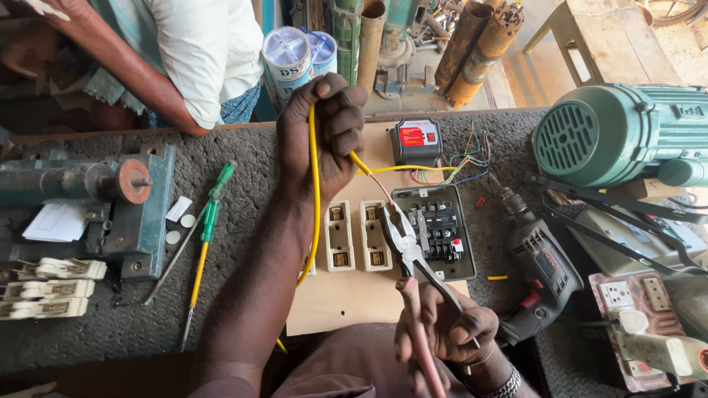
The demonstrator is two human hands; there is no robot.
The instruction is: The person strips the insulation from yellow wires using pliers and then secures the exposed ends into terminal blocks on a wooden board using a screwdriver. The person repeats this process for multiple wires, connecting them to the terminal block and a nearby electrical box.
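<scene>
My left hand (322, 133) is raised over the bench and grips a yellow wire (316, 199) that loops down along my forearm. The wire's bare copper end (380, 186) runs toward the jaws of pliers (402, 247) with pinkish handles, held in my right hand (442, 332). Below lies a wooden board (346, 295) carrying two white fuse holders (358, 236), an open grey switch box (435, 228) and a small black and red unit (417, 141) with coloured wires.
A black power drill (535, 262) lies right of the board, and a green motor (619, 133) stands at the far right. Two screwdrivers (205, 236) lie to the left beside a green vise-like machine (110, 206). Another person (169, 59) leans on the far edge.
</scene>
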